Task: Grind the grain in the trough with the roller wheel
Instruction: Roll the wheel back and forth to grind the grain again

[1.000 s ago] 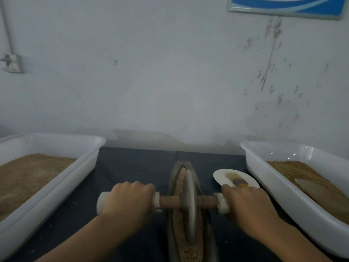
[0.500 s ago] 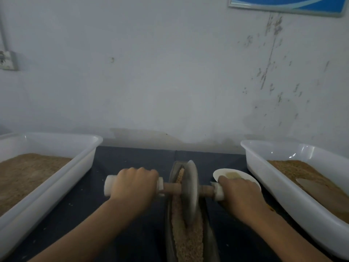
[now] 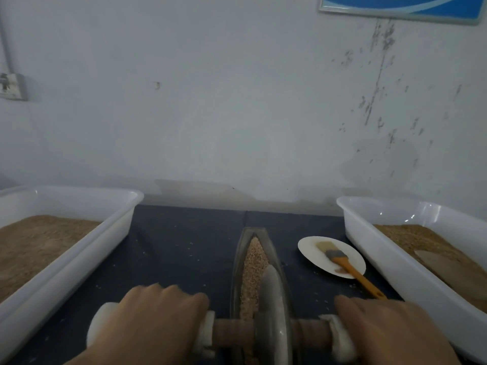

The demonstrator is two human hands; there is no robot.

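the trough (image 3: 238, 262) lies on the dark worktop (image 3: 181, 248) with its long axis running away from you toward the wall, pointed far end up near the seam in the mat. grain (image 3: 253, 262) fills its channel. the roller wheel (image 3: 272, 309) stands on edge in the near part of the trough, disc in line with the trough, its axle crossing at right angles, left to right.

your left hand (image 3: 155, 322) wraps over the white left handle, fingers curled round it; your right hand (image 3: 390, 330) does the same on the right handle. each grip is clamped on a handle of the wheel.

the far stretch of the trough ahead of the wheel is open. left of it is a bare strip of worktop, then a white tray (image 3: 79, 248) of brown meal. right of it, near, sits a small white plate (image 3: 311, 248) with an orange-handled brush (image 3: 345, 264) whose handle tip overhangs toward your right hand; past that is a second white tray (image 3: 369, 238).

the near end of the trough, the wheel's lower rim and both wrists are cut off by the bottom edge. hands and wheel are motion-blurred. scattered grains dot the worktop.
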